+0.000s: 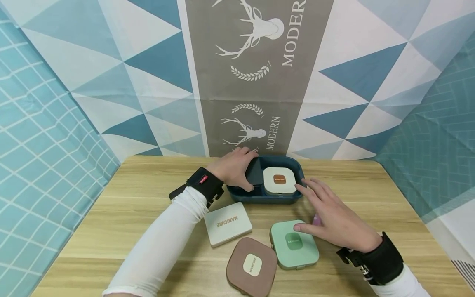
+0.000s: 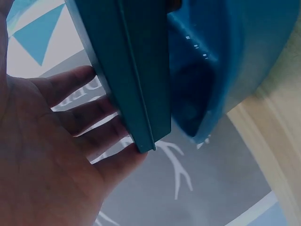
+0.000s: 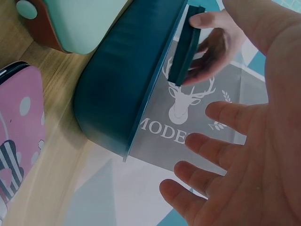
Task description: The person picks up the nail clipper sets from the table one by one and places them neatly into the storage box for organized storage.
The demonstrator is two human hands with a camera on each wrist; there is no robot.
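Observation:
My left hand grips a flat dark teal case at the left end of a dark blue bin, thumb on one face and fingers on the other. In the right wrist view the dark case shows above the bin's rim. A white square case with a brown label sits in the bin's right part. My right hand is held with fingers spread and nothing in it, fingertips near the bin's right end. Its thumb overlaps a mint green case in the head view.
A white rectangular case marked MANICURE lies in front of the bin on the wooden table. A brown case lies beside the mint one. A pink dotted pouch is partly hidden beneath my right hand. Patterned cloth hangs behind.

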